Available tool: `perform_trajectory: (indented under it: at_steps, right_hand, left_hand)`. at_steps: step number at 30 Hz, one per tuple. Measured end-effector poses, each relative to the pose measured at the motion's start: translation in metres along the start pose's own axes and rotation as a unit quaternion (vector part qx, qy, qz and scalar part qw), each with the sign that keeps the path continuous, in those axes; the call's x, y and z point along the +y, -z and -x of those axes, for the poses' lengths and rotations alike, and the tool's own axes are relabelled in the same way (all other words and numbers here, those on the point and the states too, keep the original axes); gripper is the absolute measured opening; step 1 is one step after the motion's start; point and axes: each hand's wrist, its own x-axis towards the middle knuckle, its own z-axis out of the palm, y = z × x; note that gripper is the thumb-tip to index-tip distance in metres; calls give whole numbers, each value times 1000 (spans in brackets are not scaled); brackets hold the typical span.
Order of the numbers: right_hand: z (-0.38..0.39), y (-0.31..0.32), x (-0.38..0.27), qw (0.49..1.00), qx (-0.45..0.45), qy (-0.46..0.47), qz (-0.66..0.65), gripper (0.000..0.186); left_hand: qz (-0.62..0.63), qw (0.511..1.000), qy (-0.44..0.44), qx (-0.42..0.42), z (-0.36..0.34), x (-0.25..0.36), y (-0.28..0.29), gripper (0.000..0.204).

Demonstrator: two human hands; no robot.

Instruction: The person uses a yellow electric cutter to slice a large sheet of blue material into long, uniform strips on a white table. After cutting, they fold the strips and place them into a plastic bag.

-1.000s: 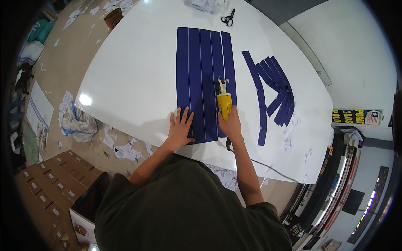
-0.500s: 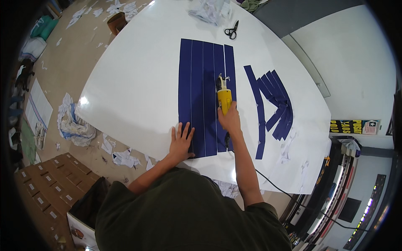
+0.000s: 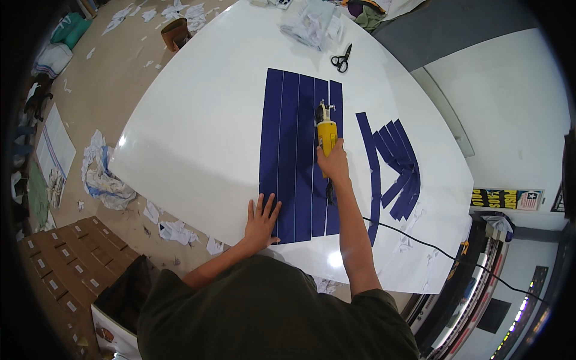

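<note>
A white table (image 3: pixel 192 132) is occupied, from its near edge inward, by a navy fabric panel (image 3: pixel 287 150) with pale lengthwise lines. Separate navy strips (image 3: pixel 410 180) are fanned toward the right edge. On the panel, a yellow handheld electric cutter (image 3: pixel 327 132) is gripped by the right hand (image 3: pixel 333 163), fingers wrapped around. The left hand (image 3: pixel 259 225) is laid flat, fingers spread, at the panel's near left corner. Black scissors (image 3: pixel 341 62) are placed toward the far edge.

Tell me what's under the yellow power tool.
Dark blue material, lying on the white table, shows around the yellow power tool. Whatever is directly beneath the tool and the right hand is covered and cannot be seen.
</note>
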Motion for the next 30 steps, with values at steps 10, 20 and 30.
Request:
perform_trajectory:
  at_steps: [10, 20, 30]
  right_hand:
    - [-56, 2, -18, 1000, -7, 2, -3, 64]
    - [-102, -2, -23, 1000, 5, 22, -3, 66]
    - [-133, -1, -35, 1000, 1, 23, -8, 67]
  left_hand:
    - [6, 999, 17, -48, -2, 2, 7, 123]
    - [12, 998, 22, -54, -3, 3, 14, 120]
    - [14, 998, 24, -53, -4, 2, 11, 121]
